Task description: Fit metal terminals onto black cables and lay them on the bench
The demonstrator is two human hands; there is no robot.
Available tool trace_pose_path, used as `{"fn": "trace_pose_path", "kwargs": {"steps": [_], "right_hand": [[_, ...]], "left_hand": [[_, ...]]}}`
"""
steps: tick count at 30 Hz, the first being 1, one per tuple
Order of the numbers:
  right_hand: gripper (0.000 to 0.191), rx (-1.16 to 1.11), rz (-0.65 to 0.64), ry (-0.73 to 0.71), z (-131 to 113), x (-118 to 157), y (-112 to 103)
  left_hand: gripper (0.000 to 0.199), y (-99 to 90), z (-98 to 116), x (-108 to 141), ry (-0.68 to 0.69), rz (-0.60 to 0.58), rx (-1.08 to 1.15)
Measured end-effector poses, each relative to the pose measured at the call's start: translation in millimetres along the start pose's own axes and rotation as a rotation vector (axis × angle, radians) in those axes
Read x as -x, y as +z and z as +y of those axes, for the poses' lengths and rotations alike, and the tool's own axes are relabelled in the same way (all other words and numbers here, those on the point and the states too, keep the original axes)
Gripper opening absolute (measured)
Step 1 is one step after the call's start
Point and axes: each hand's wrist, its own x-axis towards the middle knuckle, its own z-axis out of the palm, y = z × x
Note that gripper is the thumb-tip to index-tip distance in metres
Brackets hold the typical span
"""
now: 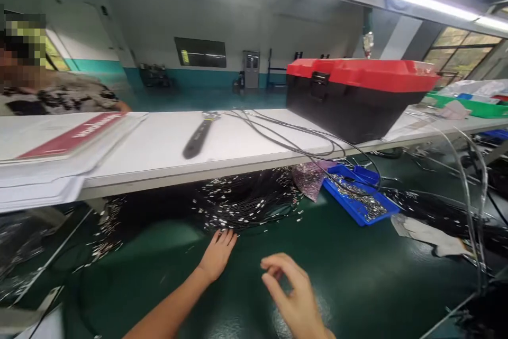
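My left hand (218, 255) lies palm down on the green work surface (357, 281), its fingers stretched toward the near ends of a heap of thin black cables (246, 201) with pale tips. The fingertips meet the edge of the heap; I cannot tell whether they press on any cable. To its right, my right hand (292, 294) hovers above the surface with the fingers bent and a gap between thumb and forefinger. Nothing shows in that gap. Right of the heap, a blue tray (361, 218) holds many small metal parts, beside a pinkish plastic bag (311, 180).
A white shelf (166, 140) crosses above the cables, carrying an adjustable wrench (200, 135), a red-lidded black toolbox (349, 98), loose grey cable (286, 140) and papers (59, 143). More black cables (432, 212) lie at right. Another person (59, 88) is at far left.
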Motion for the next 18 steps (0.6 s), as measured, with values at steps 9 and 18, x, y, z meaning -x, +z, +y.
{"fn": "trace_pose_path", "kwargs": {"steps": [9, 18], "right_hand": [[0.070, -0.548, -0.150, 0.848, 130, 33, 1], [0.045, -0.946, -0.272, 0.873, 90, -7, 13]], "left_hand": [[0.031, -21.2, 47, 27, 0.037, -0.145, 0.073], [0.012, -25.9, 112, 105, 0.124, -0.197, 0.177]]}}
